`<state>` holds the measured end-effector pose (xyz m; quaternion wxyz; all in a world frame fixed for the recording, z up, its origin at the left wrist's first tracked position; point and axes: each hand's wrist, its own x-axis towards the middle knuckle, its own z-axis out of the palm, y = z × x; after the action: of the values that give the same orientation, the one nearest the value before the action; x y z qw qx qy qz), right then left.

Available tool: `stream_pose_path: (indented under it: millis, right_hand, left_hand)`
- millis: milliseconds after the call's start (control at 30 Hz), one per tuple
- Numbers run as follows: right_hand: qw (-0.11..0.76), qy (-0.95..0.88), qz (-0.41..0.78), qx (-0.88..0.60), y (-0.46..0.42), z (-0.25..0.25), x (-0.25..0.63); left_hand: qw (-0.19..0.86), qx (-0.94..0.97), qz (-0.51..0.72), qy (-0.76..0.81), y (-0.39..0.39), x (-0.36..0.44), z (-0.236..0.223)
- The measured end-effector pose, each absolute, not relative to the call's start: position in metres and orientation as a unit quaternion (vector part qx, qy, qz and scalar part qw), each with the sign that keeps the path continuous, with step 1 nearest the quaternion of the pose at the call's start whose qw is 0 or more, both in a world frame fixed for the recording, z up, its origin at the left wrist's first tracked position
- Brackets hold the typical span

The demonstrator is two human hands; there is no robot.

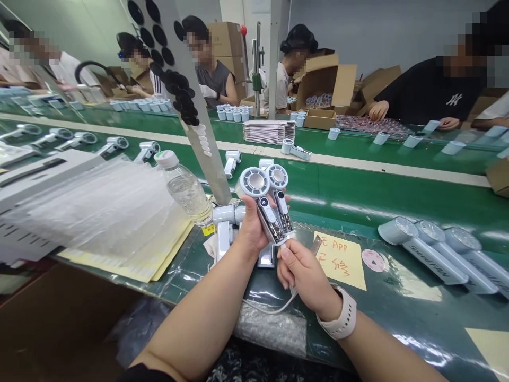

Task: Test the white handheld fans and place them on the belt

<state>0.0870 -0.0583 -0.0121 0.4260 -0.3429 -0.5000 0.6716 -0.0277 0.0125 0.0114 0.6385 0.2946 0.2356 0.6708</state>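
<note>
Two pale blue handheld fans are side by side in my left hand, whose fingers wrap round their handles. The handles are open at the front, and bare circuit boards show; the left fan has a lit round display. My right hand pinches a white cable at the bottom end of the handles; its fingers hide most of the plug, so I cannot tell if it is fully in. More fans lie on the green bench just behind and left of my left hand.
A water bottle stands left, beside plastic sheets. At right lie several finished-looking fans and a yellow note. A metal post rises near the bottle. Across the green conveyor, several people work among boxes.
</note>
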Motion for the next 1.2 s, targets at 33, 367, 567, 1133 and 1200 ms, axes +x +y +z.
stream_pose_path:
  millis: [33,367,567,1133,1200]
  right_hand:
    - [0.424,-0.505,0.669,-0.345,-0.058,-0.012,0.088]
    - [0.418,-0.563,0.587,-0.405,-0.052,-0.014,0.097]
    - [0.414,-0.577,0.574,-0.408,-0.048,-0.012,0.102]
    - [0.408,-0.584,0.553,-0.431,-0.045,-0.009,0.104]
    - [0.417,-0.578,0.546,-0.440,-0.044,-0.006,0.107]
  left_hand:
    - [0.644,0.298,0.664,0.236,0.012,-0.027,0.012]
    - [0.665,0.307,0.641,0.230,0.010,-0.028,0.012]
    - [0.662,0.300,0.645,0.235,0.011,-0.026,0.012]
    - [0.712,0.289,0.594,0.241,0.012,-0.030,0.008]
    - [0.715,0.290,0.585,0.249,0.011,-0.030,0.007]
